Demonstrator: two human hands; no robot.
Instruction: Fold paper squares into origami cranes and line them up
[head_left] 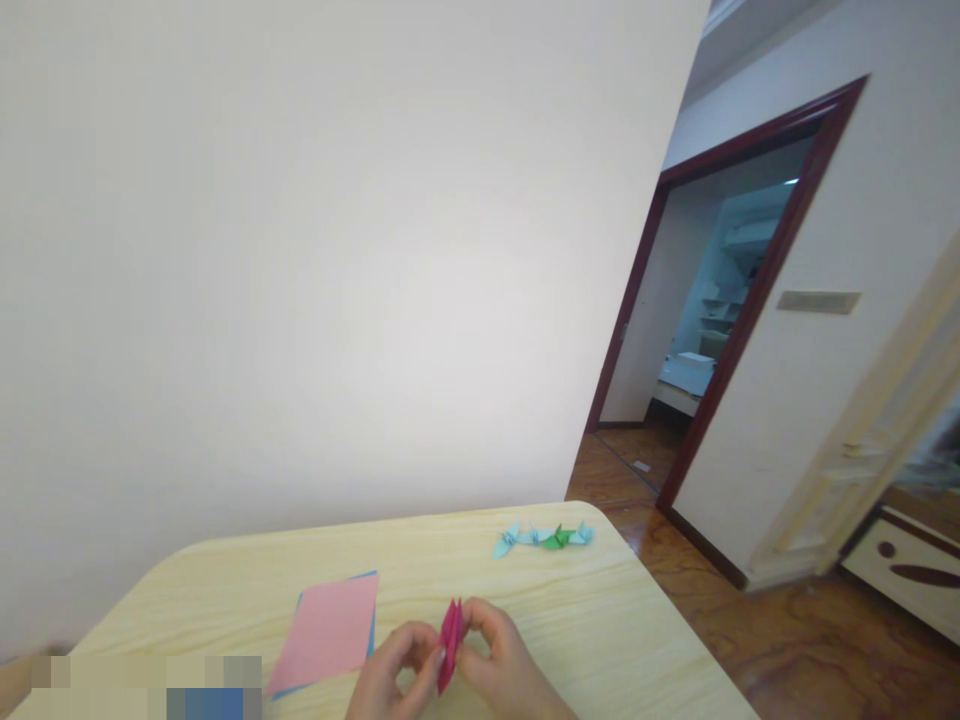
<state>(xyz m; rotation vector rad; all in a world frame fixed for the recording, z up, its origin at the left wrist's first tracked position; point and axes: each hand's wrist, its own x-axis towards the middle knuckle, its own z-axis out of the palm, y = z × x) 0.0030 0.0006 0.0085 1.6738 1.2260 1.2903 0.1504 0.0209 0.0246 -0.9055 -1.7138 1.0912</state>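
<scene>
Pinching magenta folded paper (449,648) w/ L hand (397,670) & R hand (496,662), slim, 2 pts up top

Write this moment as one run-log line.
Left hand: pinching dark-pink folded paper; Right hand: pinching same paper; Left side: pink sheet atop blue sheet; Far side: light-blue folded papers, green folded paper

Magenta paper (451,640) partly hidden by left hand (397,672), blue sheet (371,642) mostly under pink sheet (326,632)
</scene>
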